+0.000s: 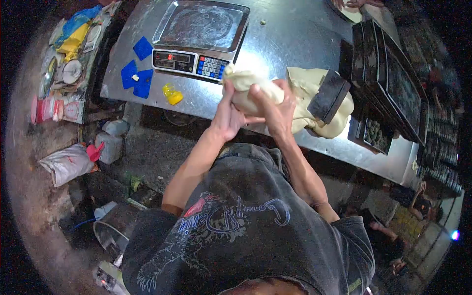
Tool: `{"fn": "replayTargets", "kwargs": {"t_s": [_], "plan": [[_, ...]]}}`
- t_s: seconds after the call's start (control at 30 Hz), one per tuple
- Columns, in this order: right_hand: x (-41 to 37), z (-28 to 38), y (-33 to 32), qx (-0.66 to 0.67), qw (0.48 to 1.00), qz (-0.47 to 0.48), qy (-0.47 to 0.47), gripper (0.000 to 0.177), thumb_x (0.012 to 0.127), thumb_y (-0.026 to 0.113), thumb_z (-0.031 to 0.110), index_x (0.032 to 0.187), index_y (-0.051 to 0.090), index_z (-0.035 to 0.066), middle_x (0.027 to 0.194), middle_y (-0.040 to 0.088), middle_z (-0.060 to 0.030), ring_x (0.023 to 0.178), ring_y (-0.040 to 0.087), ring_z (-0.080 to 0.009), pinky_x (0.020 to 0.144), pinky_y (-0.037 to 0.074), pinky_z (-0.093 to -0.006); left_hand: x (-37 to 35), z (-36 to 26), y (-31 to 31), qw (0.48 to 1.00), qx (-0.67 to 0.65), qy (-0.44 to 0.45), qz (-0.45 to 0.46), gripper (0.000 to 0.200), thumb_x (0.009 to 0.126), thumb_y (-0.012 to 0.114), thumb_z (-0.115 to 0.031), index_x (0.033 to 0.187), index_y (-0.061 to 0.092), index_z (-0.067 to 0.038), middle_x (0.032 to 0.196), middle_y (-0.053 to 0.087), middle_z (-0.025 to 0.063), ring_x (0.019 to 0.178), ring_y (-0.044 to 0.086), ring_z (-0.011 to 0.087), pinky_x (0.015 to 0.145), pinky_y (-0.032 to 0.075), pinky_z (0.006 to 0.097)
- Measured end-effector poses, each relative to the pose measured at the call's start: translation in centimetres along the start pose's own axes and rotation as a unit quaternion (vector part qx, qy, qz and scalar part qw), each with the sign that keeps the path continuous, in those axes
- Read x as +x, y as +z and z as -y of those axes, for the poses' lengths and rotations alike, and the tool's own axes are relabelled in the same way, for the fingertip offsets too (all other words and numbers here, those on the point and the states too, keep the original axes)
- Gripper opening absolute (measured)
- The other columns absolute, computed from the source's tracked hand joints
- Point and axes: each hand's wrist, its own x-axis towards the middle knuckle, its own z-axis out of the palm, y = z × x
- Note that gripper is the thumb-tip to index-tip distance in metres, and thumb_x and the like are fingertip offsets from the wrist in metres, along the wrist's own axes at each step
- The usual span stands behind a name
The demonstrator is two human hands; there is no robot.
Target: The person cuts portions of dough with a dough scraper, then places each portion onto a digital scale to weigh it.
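Observation:
My left hand (229, 114) and my right hand (279, 112) are both closed around a lump of pale dough (253, 96), held up over the front edge of the metal table. Its top is slightly blurred. Just right of my right hand, a larger mass of dough (338, 124) lies on the table. Across it rests a dark, flat rectangular blade, which looks like a dough scraper (328, 97). Beyond my left hand stands a digital scale (200, 27) with a bare, floury metal pan. Its red display reads 0.
Blue square pieces (142, 48) and a yellow object (172, 94) lie left of the scale. Dark trays (388, 73) stand upright at the right. Another person's hands (350, 4) touch dough at the top right. A cluttered side table (73, 81) is at the left.

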Motion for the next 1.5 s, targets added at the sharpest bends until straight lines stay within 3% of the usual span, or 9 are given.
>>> {"fn": "replayTargets", "kwargs": {"t_s": [0.1, 0.4, 0.47, 0.57, 0.67, 0.83, 1.07, 1.33, 1.5], "plan": [[-1.0, -0.1, -1.2, 0.118, 0.976, 0.155, 0.093, 0.042, 0.081, 0.083, 0.039, 0.092, 0.066, 0.003, 0.083, 0.066, -0.0023, 0.079, 0.059, -0.0115, 0.073, 0.049, -0.0273, 2.2, -1.6, -1.9, 0.994, -0.01, 0.06, 0.09, 0.066, 0.102, 0.046, -0.058, 0.151, 0.038, -0.014, 0.137, 0.058, 0.014, 0.127, 0.057, 0.0262, 0.108, 0.046, 0.04], [1.3, -8.6, -7.8, 0.453, 0.768, 0.393, 0.225, 0.096, 0.093, 0.045, 0.074, 0.148, 0.04, -0.005, 0.148, 0.05, -0.0195, 0.135, 0.051, -0.0321, 0.113, 0.041, -0.0467, 1.7, 0.8, -0.4, 0.994, 0.086, -0.06, 0.041, 0.061, 0.1, 0.053, -0.057, 0.136, 0.055, -0.008, 0.127, 0.065, 0.0134, 0.11, 0.066, 0.0201, 0.096, 0.053, 0.0355], [2.0, -7.3, -9.0, 0.436, 0.82, 0.241, 0.282, 0.098, 0.095, 0.03, 0.077, 0.153, 0.032, -0.001, 0.152, 0.043, -0.0215, 0.141, 0.043, -0.0333, 0.119, 0.033, -0.0464, 1.7, 1.3, 0.8, 0.994, 0.096, -0.002, -0.057, 0.067, 0.096, 0.057, -0.059, 0.136, 0.055, -0.005, 0.126, 0.065, 0.0134, 0.111, 0.066, 0.0222, 0.096, 0.053, 0.0364], [1.1, -9.4, -9.3, 0.116, 0.976, 0.106, 0.151, 0.07, 0.098, 0.054, 0.061, 0.149, 0.041, 0.015, 0.128, 0.059, -0.0151, 0.115, 0.059, -0.0246, 0.101, 0.047, -0.0375, 1.3, 2.9, 2.1, 0.973, 0.166, 0.073, -0.141, 0.074, 0.096, 0.057, -0.061, 0.135, 0.055, 0.002, 0.121, 0.066, 0.0172, 0.106, 0.069, 0.0239, 0.093, 0.055, 0.0347], [-2.0, -8.5, -8.2, 0.09, 0.965, 0.196, 0.148, 0.087, 0.089, 0.071, 0.052, 0.15, 0.036, 0.002, 0.143, 0.05, -0.0206, 0.132, 0.048, -0.0323, 0.109, 0.041, -0.0389, 0.4, 4.9, 2.5, 0.939, 0.331, 0.04, -0.08, 0.081, 0.096, 0.051, -0.067, 0.136, 0.054, 0.003, 0.118, 0.067, 0.0164, 0.106, 0.067, 0.0216, 0.093, 0.054, 0.0344], [-5.0, -7.2, -9.8, 0.317, 0.906, 0.105, 0.261, 0.055, 0.095, 0.068, 0.039, 0.132, 0.053, 0.0, 0.115, 0.067, -0.0129, 0.1, 0.067, -0.0198, 0.087, 0.055, -0.0352, -1.7, 7.6, 3.0, 0.96, 0.272, -0.066, 0.023, 0.098, 0.094, 0.026, -0.082, 0.152, 0.036, -0.003, 0.145, 0.05, 0.0141, 0.131, 0.051, 0.0218, 0.107, 0.041, 0.0315], [-7.2, -5.1, -12.3, 0.184, 0.956, 0.149, 0.176, 0.044, 0.094, 0.069, 0.039, 0.116, 0.067, 0.0, 0.102, 0.07, -0.009, 0.091, 0.066, -0.0156, 0.083, 0.053, -0.0333, -4.1, 11.4, 3.9, 0.979, 0.162, -0.048, -0.115, 0.088, 0.09, 0.042, -0.081, 0.147, 0.048, -0.015, 0.145, 0.054, 0.0073, 0.136, 0.047, 0.0228, 0.11, 0.041, 0.0487], [-4.2, -5.7, -12.6, 0.169, 0.935, 0.253, 0.182, 0.049, 0.097, 0.065, 0.039, 0.125, 0.061, -0.001, 0.113, 0.069, -0.0148, 0.097, 0.068, -0.0186, 0.086, 0.053, -0.0317, -5.4, 11.9, 5.4, 0.931, 0.283, 0.217, -0.084, 0.058, 0.09, 0.072, -0.048, 0.122, 0.065, 0.001, 0.106, 0.069, 0.01, 0.094, 0.066, 0.0149, 0.082, 0.054, 0.0294], [-3.3, -7.8, -10.3, 0.241, 0.914, 0.267, 0.186, 0.057, 0.1, 0.059, 0.044, 0.135, 0.053, -0.001, 0.125, 0.062, -0.0173, 0.113, 0.06, -0.0204, 0.1, 0.047, -0.0357, -6.0, 9.3, 5.1, 0.935, 0.305, 0.18, -0.015, 0.053, 0.093, 0.07, -0.042, 0.123, 0.062, 0.001, 0.105, 0.067, 0.0067, 0.091, 0.064, 0.0109, 0.078, 0.052, 0.0262]]}}
